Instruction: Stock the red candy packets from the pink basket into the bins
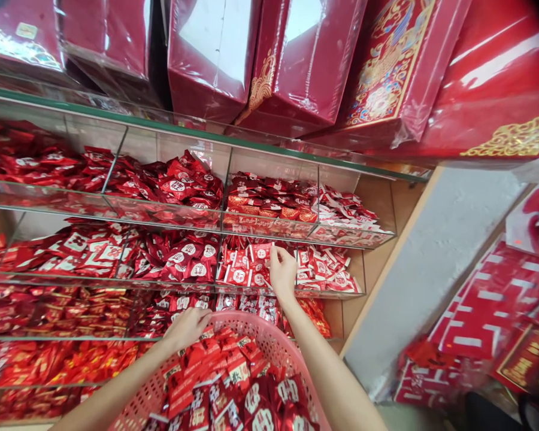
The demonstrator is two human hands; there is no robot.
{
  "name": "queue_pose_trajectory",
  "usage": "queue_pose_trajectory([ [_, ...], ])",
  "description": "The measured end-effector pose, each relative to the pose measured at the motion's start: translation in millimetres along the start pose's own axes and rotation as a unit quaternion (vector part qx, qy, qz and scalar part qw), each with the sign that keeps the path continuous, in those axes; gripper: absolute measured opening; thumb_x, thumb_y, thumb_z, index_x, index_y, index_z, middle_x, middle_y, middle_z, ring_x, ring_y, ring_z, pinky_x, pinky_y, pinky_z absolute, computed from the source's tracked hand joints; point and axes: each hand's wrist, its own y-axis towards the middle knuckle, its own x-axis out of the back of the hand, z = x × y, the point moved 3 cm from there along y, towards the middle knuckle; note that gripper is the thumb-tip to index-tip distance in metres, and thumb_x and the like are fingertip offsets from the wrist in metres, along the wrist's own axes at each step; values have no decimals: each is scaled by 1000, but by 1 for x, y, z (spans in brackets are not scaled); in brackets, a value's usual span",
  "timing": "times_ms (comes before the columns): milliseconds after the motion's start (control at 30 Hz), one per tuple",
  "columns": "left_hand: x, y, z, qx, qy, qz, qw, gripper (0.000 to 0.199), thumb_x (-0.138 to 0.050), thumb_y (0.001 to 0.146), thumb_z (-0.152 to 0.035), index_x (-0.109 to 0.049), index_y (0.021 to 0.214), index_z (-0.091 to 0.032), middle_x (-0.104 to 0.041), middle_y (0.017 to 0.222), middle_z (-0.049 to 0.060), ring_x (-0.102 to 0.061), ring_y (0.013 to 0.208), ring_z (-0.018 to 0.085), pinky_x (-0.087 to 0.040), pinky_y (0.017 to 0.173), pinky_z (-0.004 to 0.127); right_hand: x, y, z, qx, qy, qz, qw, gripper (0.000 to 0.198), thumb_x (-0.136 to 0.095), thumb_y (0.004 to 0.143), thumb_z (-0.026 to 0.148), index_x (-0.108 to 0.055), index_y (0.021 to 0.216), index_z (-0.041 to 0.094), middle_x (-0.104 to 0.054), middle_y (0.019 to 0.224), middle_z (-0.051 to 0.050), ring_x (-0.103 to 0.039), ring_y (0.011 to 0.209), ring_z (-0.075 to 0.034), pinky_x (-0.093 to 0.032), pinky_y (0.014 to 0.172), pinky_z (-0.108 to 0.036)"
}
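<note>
A pink plastic basket (pixel 284 342) full of red wrapped candies (pixel 233 365) is at the bottom centre. My left hand (pixel 189 326) is closed on its far left rim, with the fingertips partly hidden. Over a compartment of the second shelf row, my right hand (pixel 282 272) pinches a small red and white candy packet (pixel 261 252). Similar red and white packets (pixel 238 275) lie in that compartment, just left of the hand. The packet's right edge is behind my fingers.
Glass-fronted shelves (pixel 161 222) hold several compartments of red candies. Large dark red boxes (pixel 314 78) in clear wrap stand on the top shelf. A wooden side panel (pixel 386 263) and grey wall (pixel 431 257) are to the right, with red packages (pixel 471 305) beyond.
</note>
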Motion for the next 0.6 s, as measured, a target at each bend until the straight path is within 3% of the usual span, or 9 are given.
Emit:
queue_pose_trajectory([
  [67, 3, 0, -3, -3, 2, 4, 1000, 41, -28, 88, -41, -65, 87, -24, -68, 86, 3, -62, 81, 19, -39, 68, 23, 5, -2, -2, -39, 52, 14, 998, 39, -37, 85, 44, -61, 88, 15, -61, 57, -2, -57, 51, -16, -44, 56, -26],
  [233, 6, 0, -6, 9, 9, 8, 1000, 41, -29, 88, -42, -64, 97, -22, -68, 93, 6, -62, 86, 20, -40, 71, 24, 10, -15, -2, -88, 188, 67, 976, 29, -44, 81, 44, -52, 88, 17, -63, 76, -4, -62, 60, -16, -50, 58, -28],
  [367, 6, 0, -8, -5, 5, 9, 1000, 40, -29, 88, -39, -65, 89, -23, -68, 86, 4, -62, 81, 18, -39, 67, 23, 17, -61, 11, -92, 226, 192, 951, 17, -48, 82, 36, -46, 81, 20, -60, 74, -1, -63, 65, -15, -51, 62, -28],
  [500, 6, -1, -8, -9, -3, 12, 1000, 39, -29, 89, -38, -65, 87, -24, -68, 83, 3, -62, 78, 17, -38, 66, 22, 25, -135, 26, 31, 127, 400, 907, 11, -39, 87, 24, -47, 80, 20, -61, 86, -2, -60, 80, -13, -49, 71, -26],
  [600, 6, -2, -8, 4, 3, 8, 1000, 40, -29, 88, -40, -65, 93, -24, -68, 86, 4, -62, 82, 18, -39, 70, 23, 27, -188, 25, 156, 60, 524, 835, 8, -43, 83, 16, -50, 84, 19, -60, 98, -3, -58, 88, -12, -47, 77, -22],
])
